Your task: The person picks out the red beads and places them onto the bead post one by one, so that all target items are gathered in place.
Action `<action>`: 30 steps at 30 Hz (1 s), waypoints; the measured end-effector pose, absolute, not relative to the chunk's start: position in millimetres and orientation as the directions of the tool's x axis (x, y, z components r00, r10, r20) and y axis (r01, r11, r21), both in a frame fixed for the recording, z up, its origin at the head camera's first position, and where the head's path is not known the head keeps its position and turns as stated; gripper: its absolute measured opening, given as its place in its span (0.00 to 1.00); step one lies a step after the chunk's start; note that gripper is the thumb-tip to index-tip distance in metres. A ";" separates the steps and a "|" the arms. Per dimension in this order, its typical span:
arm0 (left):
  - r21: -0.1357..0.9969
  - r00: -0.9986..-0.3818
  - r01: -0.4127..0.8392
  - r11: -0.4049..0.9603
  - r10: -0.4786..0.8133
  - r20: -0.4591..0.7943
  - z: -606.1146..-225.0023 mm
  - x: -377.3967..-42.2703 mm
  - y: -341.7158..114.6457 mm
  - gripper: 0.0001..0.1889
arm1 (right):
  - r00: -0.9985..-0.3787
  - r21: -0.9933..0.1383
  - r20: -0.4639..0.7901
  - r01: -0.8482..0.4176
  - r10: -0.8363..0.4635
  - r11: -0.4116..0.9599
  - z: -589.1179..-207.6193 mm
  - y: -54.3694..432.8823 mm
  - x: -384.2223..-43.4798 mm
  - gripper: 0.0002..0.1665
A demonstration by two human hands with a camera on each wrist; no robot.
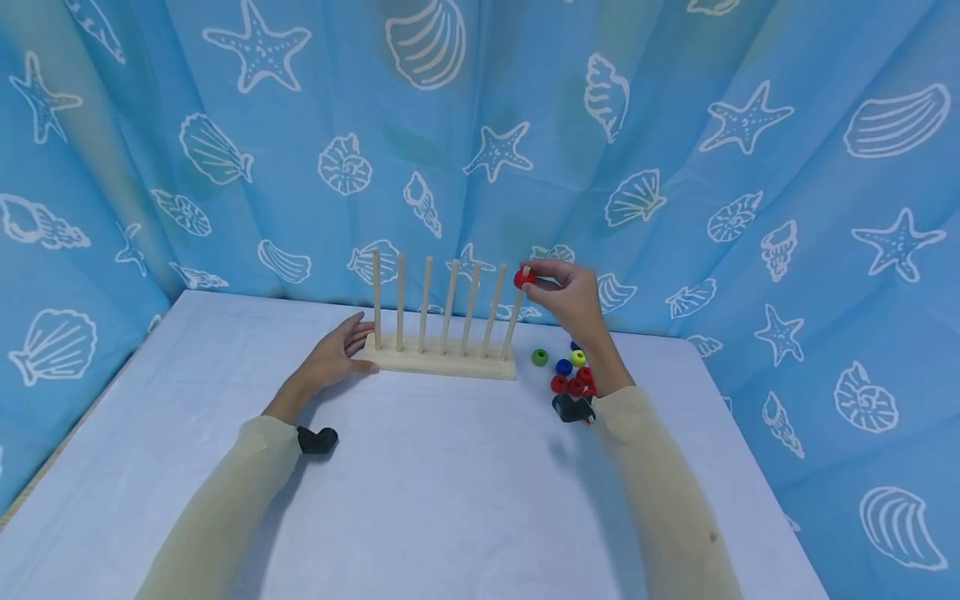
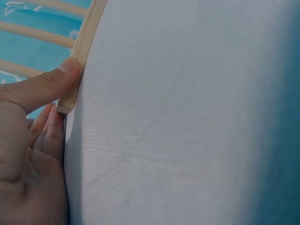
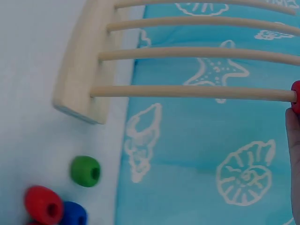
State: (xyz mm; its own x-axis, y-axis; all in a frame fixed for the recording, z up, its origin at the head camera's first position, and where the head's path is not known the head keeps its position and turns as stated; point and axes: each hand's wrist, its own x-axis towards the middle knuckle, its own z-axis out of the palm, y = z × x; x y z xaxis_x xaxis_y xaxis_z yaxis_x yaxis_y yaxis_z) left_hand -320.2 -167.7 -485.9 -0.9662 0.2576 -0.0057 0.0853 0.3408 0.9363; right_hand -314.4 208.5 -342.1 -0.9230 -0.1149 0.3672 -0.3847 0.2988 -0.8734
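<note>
Rack (image 1: 442, 364) spans between the two grips: seven upright pegs (image 1: 426, 307), the one at the right grip with a red bead (image 1: 523, 280) at its top (peg tip pokes through the hole). Right hand (image 1: 573, 300) pinches that bead between thumb and fingers, raised over the table. Left hand (image 1: 332, 354) grips the rack's left end, thumb on the base's front, fingers behind. Loose beads (image 1: 575, 387), red, blue, green, yellow, lie below the right grip (some partly hidden by the forearm). White table (image 1: 435, 475) under both hands; blue shell-print curtain (image 1: 487, 108) behind.
</note>
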 end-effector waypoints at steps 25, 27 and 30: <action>0.942 -0.964 0.081 0.326 0.267 -0.010 -482.6 -318.3 -168.4 0.56 | -0.978 -0.939 0.205 -0.210 -0.049 0.273 -441.2 203.0 -304.6 0.19; 0.943 -0.963 0.077 0.324 0.268 -0.013 -482.9 -319.0 -168.3 0.56 | -0.980 -0.937 0.195 -0.197 -0.039 0.287 -448.1 203.3 -305.9 0.18; 0.942 -0.964 0.081 0.327 0.266 -0.010 -488.1 -322.2 -169.9 0.57 | -0.988 -0.923 0.154 -0.146 -0.007 0.356 -459.1 203.3 -308.3 0.18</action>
